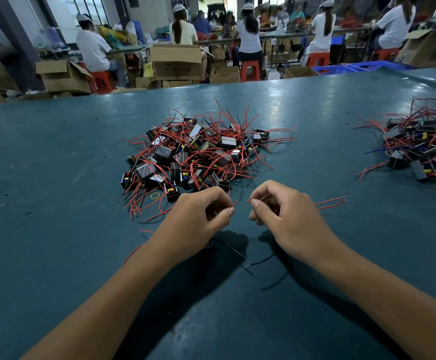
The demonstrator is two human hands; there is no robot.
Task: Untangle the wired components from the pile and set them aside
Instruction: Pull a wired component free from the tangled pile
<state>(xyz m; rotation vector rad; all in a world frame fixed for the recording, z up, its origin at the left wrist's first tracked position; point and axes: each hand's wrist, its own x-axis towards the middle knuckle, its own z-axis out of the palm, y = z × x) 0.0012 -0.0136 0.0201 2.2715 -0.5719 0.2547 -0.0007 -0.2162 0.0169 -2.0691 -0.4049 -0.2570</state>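
Observation:
A tangled pile of small black box components with red wires point(197, 154) lies on the dark teal table point(55, 178) straight ahead. Just in front of it, my left hand point(198, 222) pinches a red wire end between thumb and fingers. My right hand point(281, 211) pinches another red wire end, and two red wires point(331, 202) stick out to its right. A black component is mostly hidden under my left hand, with a thin black wire point(233, 249) trailing from it on the table.
A second heap of wired components point(422, 149) sits at the table's right edge. A yellow rubber band point(156, 195) lies by the main pile. Beyond the table's far edge, seated people, cardboard boxes point(176, 61) and red stools fill the room.

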